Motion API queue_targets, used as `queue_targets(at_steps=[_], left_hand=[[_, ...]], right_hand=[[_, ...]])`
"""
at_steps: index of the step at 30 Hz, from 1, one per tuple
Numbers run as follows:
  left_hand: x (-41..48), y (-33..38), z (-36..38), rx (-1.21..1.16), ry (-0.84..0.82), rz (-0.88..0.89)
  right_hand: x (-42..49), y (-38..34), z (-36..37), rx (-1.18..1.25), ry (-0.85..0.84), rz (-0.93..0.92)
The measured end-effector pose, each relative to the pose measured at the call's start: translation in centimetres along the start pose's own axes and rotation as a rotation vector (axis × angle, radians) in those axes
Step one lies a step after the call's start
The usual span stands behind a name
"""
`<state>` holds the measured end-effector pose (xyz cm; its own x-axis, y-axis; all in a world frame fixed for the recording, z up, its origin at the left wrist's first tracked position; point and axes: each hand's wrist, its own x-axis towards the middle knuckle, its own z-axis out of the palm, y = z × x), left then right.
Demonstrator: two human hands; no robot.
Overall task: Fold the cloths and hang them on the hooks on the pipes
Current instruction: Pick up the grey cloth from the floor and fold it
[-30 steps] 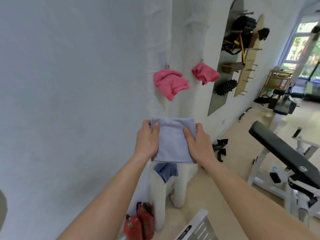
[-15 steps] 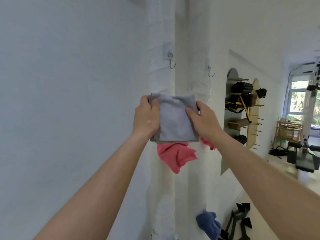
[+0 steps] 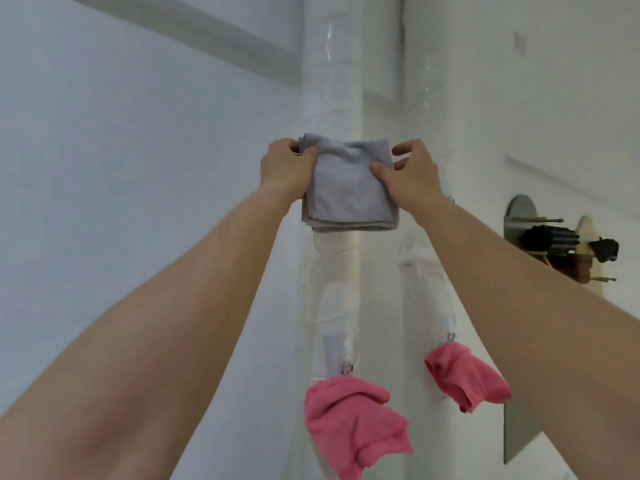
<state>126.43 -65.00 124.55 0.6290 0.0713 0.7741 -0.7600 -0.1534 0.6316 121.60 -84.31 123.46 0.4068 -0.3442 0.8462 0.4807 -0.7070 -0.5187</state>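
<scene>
We hold the folded grey cloth (image 3: 348, 187) up between both hands, pressed flat against the left pipe (image 3: 332, 81), its top edge level with our knuckles and its folded layers hanging square below them. Our left hand (image 3: 285, 171) pinches the upper left corner, thumb in front and fingers behind; our right hand (image 3: 410, 176) sets its thumb on the cloth's right edge while the other fingers are spread loose beside it, so the firmer hold looks to be on the left. The hook we mean to use is hidden — it would lie behind the cloth or behind our hands, and we cannot tell which. That is the relation the coming move turns on: the cloth must catch on a point directly behind it, nearer our left hand, with the pipe's long axis running straight up and down through the cloth's middle. Well below our hands, a pink cloth (image 3: 353, 424) already hangs from a small hook (image 3: 347, 367) on the same pipe, and a second pink cloth (image 3: 465, 375) hangs from the right pipe (image 3: 426, 98), beneath our right forearm. Judging by those, we have the grey cloth folded and only the hanging left.
</scene>
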Motion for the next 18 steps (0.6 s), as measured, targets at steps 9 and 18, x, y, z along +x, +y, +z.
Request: queue_targets(at_steps=[9,18], left_hand=[[0.6,-3.2,0.3,0.051,-0.067,-0.093],[-1.9,-3.4,0.4,0.5,0.029,0.503]], right_hand=[[0.7,3.4,1.7,0.114,-0.145,0.046],[-1.7,4.0,1.0,0.218,-0.259,-0.093]])
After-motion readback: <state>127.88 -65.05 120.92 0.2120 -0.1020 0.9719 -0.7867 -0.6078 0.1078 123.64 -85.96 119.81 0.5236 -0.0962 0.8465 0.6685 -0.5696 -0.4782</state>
